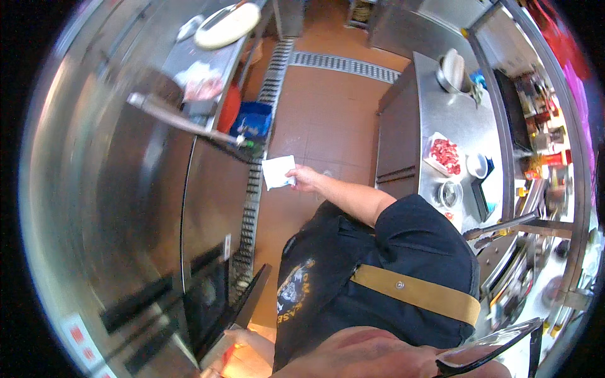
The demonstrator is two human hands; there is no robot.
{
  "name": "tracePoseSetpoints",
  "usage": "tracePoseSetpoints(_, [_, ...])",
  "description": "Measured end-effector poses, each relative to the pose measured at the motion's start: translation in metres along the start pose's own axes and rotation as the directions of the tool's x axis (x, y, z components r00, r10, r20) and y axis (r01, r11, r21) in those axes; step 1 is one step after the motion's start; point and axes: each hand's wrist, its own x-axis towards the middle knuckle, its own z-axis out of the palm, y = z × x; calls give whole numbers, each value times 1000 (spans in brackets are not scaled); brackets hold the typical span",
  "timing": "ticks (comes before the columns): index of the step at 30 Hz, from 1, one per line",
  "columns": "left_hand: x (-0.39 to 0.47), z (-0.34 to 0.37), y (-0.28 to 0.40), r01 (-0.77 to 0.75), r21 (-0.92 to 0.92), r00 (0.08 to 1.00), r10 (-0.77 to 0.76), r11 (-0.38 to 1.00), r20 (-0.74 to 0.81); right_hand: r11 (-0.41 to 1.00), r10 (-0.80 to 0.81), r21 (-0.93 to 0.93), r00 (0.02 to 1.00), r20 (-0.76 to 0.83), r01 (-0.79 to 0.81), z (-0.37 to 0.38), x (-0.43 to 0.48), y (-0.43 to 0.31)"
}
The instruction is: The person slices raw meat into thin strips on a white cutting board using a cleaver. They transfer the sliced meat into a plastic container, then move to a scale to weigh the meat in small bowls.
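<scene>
In the head view my right hand (305, 178) reaches out over the tiled floor, thumb on top. It pinches one edge of a flat white packet (278, 172), which has a little blue on its lower edge. Low at the left, my left hand (240, 338) grips the edge of a dark-faced cabinet door (250, 295), which stands swung out from the steel front. Its fingers are partly hidden and blurred. Orange light shows beside that hand. Facing me are the stainless-steel doors (210, 212) of a tall refrigerator-like cabinet, with a blurred bar handle (184, 123).
A round white cutting board (227, 28) with a knife lies on the far-left counter, near pale meat (203, 87). Below is a blue crate (253, 119). The right-hand steel counter (465, 123) holds a tray of red meat (444, 156) and bowls. Tongs (501, 227) jut out at right.
</scene>
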Motion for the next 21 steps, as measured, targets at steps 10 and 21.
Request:
tracePoseSetpoints(10, [6, 24, 206, -434, 1, 892, 429, 901, -144, 993, 23, 120, 959, -281, 12, -132, 25, -121])
tracePoseSetpoints(21, [-64, 158, 333, -68, -39, 471, 66, 997, 880, 945, -51, 287, 936, -348, 158, -175, 41, -251])
